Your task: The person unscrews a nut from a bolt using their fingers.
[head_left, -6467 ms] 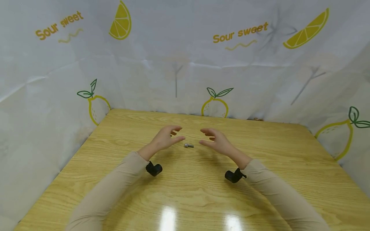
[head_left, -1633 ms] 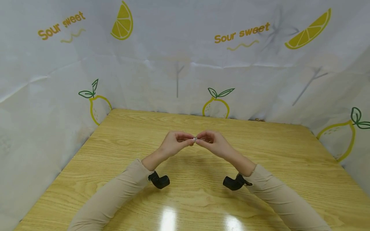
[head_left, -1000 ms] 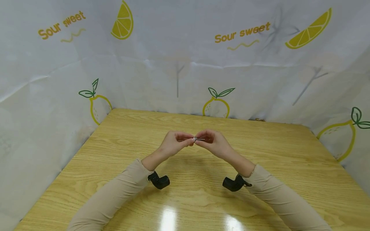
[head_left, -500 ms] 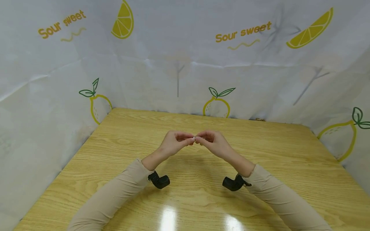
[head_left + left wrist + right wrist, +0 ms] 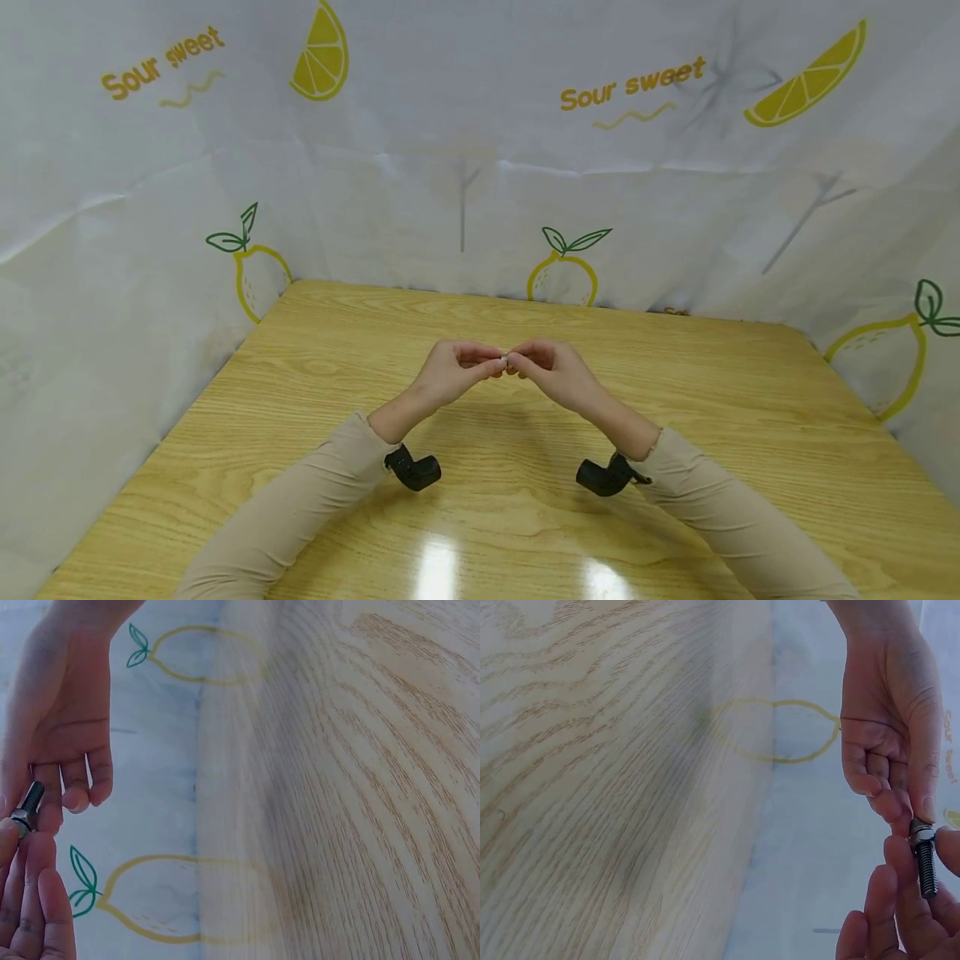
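Note:
Both hands meet fingertip to fingertip above the wooden table (image 5: 510, 517). A small steel bolt (image 5: 928, 876) lies between them, its threaded shank pointing toward the right palm. My left hand (image 5: 448, 373) pinches the head end between thumb and fingers. Around the shank, near the head, sits a hex nut (image 5: 924, 835). Thumb and index finger of my right hand (image 5: 558, 372) pinch at this nut from both sides. The head view shows hardly any of the bolt, as the fingertips cover it; in the left wrist view the bare thread (image 5: 33, 796) shows.
A white curtain (image 5: 405, 208) printed with lemons and lettering hangs along the table's back and sides. Black wrist mounts (image 5: 414, 469) hang beneath both forearms, close over the tabletop. Light glares off the near part of the table.
Much earlier the bolt lay on the table between two open hands; now both hold it raised. A second ago the right fingers were apart around the shank; they have since closed in at the nut.

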`<state>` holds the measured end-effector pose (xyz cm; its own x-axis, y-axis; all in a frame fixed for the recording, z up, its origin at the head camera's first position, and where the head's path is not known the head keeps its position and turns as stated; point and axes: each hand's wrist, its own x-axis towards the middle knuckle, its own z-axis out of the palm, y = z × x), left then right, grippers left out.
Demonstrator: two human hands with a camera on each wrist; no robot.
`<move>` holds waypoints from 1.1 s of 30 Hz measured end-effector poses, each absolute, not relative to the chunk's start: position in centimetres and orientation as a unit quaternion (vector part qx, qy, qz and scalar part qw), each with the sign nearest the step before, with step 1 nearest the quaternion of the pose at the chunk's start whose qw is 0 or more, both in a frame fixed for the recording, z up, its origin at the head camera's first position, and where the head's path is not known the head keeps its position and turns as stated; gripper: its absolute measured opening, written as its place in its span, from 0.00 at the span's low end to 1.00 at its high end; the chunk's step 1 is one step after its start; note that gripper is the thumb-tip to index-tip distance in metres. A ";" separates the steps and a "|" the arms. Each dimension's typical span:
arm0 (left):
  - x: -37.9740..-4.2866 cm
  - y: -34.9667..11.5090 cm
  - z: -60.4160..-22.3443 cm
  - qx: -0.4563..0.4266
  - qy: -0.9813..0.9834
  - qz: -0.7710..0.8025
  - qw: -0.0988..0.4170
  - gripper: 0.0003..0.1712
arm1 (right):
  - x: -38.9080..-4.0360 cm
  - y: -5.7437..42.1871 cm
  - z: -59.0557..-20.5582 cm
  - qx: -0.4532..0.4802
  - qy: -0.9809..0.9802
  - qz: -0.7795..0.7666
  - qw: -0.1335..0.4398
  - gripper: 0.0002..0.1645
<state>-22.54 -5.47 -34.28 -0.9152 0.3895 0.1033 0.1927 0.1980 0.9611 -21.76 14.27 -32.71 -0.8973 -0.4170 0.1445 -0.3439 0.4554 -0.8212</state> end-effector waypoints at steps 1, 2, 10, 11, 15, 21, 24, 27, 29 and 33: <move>-22.5 -5.5 -34.3 0.189 0.771 0.603 0.080 0.16 | -21.8 14.3 -32.7 -0.224 0.851 -0.473 0.038 0.17; -22.5 -5.5 -34.3 0.187 0.772 0.603 0.079 0.16 | -21.7 14.3 -32.7 -0.224 0.850 -0.475 0.037 0.16; -22.5 -5.5 -34.3 0.181 0.767 0.610 0.081 0.16 | -21.7 14.3 -32.5 -0.223 0.846 -0.482 0.041 0.19; -22.5 -5.5 -34.4 0.181 0.767 0.610 0.082 0.16 | -21.7 14.3 -32.6 -0.225 0.848 -0.478 0.042 0.19; -22.5 -5.4 -34.4 0.185 0.769 0.607 0.080 0.16 | -21.7 14.3 -32.5 -0.228 0.851 -0.470 0.048 0.19; -22.6 -5.4 -34.4 0.183 0.772 0.604 0.079 0.16 | -21.7 14.3 -32.6 -0.225 0.846 -0.481 0.042 0.16; -22.5 -5.5 -34.4 0.183 0.770 0.606 0.079 0.15 | -21.7 14.3 -32.6 -0.225 0.842 -0.488 0.044 0.18; -22.6 -5.4 -34.5 0.188 0.768 0.608 0.079 0.16 | -21.7 14.3 -32.6 -0.223 0.847 -0.479 0.053 0.20; -22.6 -5.4 -34.4 0.190 0.768 0.607 0.080 0.16 | -21.7 14.3 -32.6 -0.223 0.854 -0.467 0.053 0.20; -22.5 -5.4 -34.3 0.186 0.771 0.603 0.080 0.16 | -21.7 14.3 -32.7 -0.223 0.857 -0.462 0.049 0.18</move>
<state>-22.48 -5.41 -34.30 -0.9178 0.3842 0.1004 0.1899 0.2027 0.9606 -21.71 14.30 -32.70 -0.8953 -0.4285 0.1216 -0.3371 0.4732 -0.8139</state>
